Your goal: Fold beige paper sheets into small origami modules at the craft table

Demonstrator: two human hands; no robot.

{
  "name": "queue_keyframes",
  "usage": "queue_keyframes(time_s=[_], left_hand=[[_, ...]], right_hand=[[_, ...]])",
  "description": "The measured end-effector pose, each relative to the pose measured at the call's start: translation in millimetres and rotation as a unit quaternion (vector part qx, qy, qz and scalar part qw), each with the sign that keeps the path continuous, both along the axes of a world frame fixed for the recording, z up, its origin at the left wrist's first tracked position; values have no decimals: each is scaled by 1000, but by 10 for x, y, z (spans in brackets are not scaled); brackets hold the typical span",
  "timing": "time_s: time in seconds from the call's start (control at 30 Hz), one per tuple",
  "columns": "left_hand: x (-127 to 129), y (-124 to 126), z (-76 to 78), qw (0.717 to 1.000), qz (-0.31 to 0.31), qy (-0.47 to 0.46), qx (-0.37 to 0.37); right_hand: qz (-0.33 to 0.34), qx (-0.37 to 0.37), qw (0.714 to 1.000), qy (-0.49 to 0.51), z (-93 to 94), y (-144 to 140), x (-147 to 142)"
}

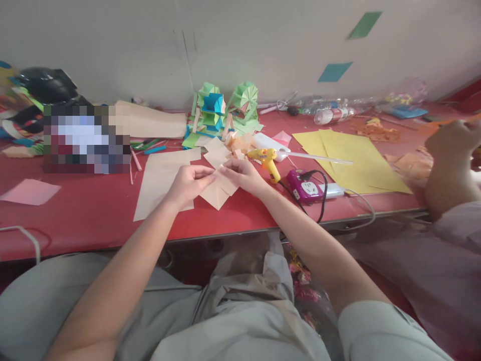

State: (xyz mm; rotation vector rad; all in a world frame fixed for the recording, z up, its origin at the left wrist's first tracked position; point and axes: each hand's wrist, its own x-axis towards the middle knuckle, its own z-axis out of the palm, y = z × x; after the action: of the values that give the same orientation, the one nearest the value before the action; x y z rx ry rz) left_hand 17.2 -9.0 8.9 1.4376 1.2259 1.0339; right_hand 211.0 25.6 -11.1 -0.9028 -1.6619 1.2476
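Observation:
Both my hands pinch a small creased sheet of beige paper (218,194) near the table's front edge. My left hand (191,184) grips its upper left side between thumb and fingers. On the upper right side, my right hand (242,175) holds it the same way. The paper's near corner points toward me, and fold lines run across it. Under and beside my left hand lies a larger beige sheet (156,175). More beige paper pieces (217,152) lie just beyond my fingers. A yellow hot glue gun (267,159) with a long clear glue stick rests right of my right hand.
A purple power strip (306,188) with a black cord sits at the right. Yellow sheets (349,155), a plastic bottle (334,115) and green and blue folded-paper models (214,108) are on the red table (93,210). Another person's arm (449,160) rests at the far right.

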Motion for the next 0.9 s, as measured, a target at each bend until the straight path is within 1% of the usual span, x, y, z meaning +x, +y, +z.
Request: queue_keyframes(time_s=[0.17, 0.27, 0.4, 0.57, 0.67, 0.8, 0.9], left_hand=[[21, 0, 10, 999, 11, -16, -41], [20, -6, 19, 998, 2, -29, -54], [21, -17, 26, 997, -6, -28, -69], [37, -22, 24, 995, -18, -22, -93], [22, -9, 5, 996, -10, -27, -79], [-19, 15, -8, 999, 24, -29, -36], [-30, 21, 5, 999, 6, -12, -45]], right_hand=[[-21, 21, 1000, 2, -23, 14, -5], [-35, 37, 999, -1, -40, 27, -1], [-22, 45, 999, 14, -59, 43, 12], [-25, 66, 998, 1, -68, 52, 23], [-33, 53, 998, 3, -61, 48, 15], [-15, 14, 1000, -4, -51, 43, 6], [-12, 25, 999, -20, -46, 41, 16]])
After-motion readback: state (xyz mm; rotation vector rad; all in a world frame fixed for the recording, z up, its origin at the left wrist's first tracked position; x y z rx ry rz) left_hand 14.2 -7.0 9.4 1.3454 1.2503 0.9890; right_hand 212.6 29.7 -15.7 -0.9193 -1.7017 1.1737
